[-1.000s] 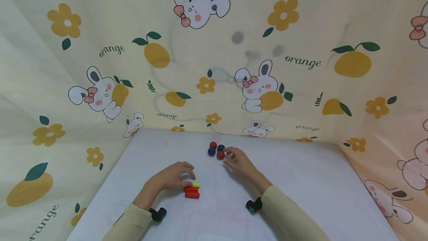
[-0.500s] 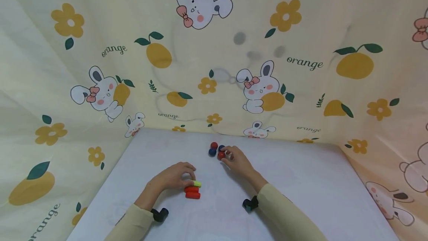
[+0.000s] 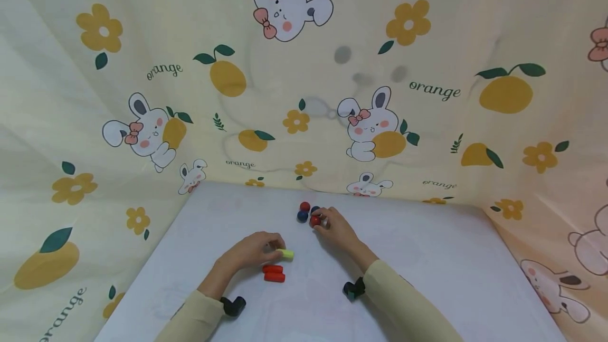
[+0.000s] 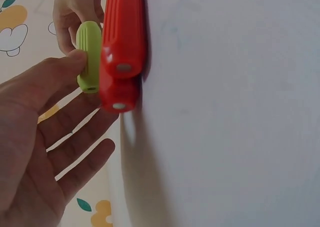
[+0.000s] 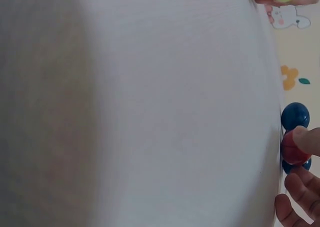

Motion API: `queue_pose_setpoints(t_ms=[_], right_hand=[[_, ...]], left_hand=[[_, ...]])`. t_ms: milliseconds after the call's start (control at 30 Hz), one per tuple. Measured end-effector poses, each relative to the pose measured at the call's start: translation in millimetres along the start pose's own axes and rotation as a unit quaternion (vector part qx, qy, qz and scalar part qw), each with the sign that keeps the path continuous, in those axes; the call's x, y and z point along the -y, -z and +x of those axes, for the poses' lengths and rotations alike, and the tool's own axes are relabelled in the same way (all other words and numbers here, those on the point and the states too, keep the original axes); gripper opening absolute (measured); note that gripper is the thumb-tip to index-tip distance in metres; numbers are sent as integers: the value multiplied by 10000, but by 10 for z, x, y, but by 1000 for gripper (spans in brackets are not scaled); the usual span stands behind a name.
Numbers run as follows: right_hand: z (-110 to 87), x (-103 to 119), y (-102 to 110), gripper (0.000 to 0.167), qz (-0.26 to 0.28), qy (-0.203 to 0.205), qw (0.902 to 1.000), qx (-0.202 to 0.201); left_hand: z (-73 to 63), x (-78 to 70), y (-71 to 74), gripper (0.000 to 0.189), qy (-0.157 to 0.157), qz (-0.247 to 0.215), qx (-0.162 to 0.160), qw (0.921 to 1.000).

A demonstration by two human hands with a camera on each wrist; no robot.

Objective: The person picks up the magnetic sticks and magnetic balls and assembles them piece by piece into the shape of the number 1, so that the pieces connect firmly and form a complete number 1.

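My left hand [image 3: 256, 249] pinches a short ribbed yellow-green cylinder [image 4: 89, 57] between thumb and fingers, with the other fingers spread below in the left wrist view. Nearer to me, two ribbed red cylinders [image 3: 274, 273] lie side by side on the white tabletop. My right hand [image 3: 336, 230] is at the group of balls farther back, its thumb and fingers around the near red ball [image 5: 295, 148]. Beside that lie a blue ball [image 3: 302, 216] and another red ball [image 3: 305, 206]. A second blue ball [image 3: 315, 209] is partly hidden behind the right fingers.
The white table [image 3: 404, 257] is backed and flanked by a cream cloth [image 3: 304, 67] printed with rabbits and oranges. A black wrist camera [image 3: 234, 306] sits on the left wrist and another black camera [image 3: 353, 289] on the right.
The left hand has lifted the yellow-green cylinder away from the red ones, up and to the right. The right hand has closed in from beside the balls onto the near red one.
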State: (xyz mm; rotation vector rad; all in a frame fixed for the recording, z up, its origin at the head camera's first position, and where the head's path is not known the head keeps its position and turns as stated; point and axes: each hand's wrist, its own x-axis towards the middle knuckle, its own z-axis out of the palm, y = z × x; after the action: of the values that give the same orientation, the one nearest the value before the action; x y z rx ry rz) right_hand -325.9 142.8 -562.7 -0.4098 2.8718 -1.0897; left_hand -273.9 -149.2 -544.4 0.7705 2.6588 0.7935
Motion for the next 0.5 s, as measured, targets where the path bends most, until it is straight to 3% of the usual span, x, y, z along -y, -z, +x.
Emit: queue_pose_setpoints(t_ms=[267,500], right_hand=[[6,23,8,37,-92,-35,10000,9],[11,-9,-6,34,-171,-23,9999,5]], left_hand=[[52,-86,-30,15,169,-669,-119,9975],[110,-111,-78,17,392,-959,-368,9939]])
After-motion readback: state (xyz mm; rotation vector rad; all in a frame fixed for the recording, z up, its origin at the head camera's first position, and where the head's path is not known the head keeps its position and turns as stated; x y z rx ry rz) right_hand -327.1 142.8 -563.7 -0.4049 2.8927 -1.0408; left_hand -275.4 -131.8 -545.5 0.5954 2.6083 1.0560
